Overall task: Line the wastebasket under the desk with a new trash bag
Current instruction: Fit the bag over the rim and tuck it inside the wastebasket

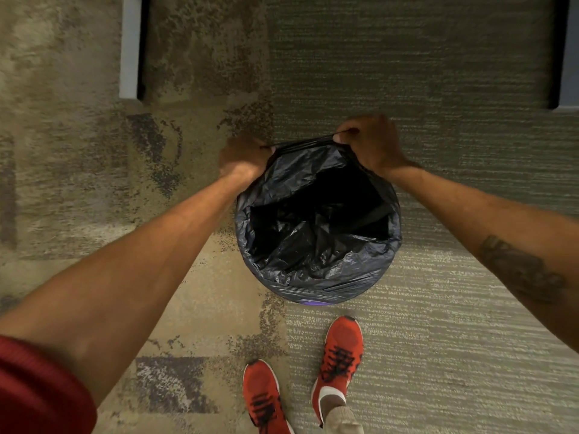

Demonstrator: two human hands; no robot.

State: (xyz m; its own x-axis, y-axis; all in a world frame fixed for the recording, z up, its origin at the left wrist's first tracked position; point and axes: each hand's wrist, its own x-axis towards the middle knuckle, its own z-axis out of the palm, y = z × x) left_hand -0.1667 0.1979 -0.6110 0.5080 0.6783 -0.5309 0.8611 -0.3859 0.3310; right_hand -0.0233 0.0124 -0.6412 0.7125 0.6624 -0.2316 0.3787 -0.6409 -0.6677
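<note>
A round wastebasket (315, 304) stands on the carpet; only a purple sliver of it shows at the near side. A black trash bag (316, 267) sits inside it, its mouth folded over the near rim and its inside dark and crumpled. At the far side, the bag's edge is stretched tight between both hands. My left hand (242, 158) grips that edge at the far left of the rim. My right hand (372, 142) pinches the same edge at the far right. The far rim of the basket is hidden by the bag and my hands.
Patterned carpet (454, 355) covers the floor. Two grey desk legs stand beyond the basket, one at the upper left (129, 48) and one at the upper right edge (569, 51). My red shoes (343, 352) stand just behind the basket.
</note>
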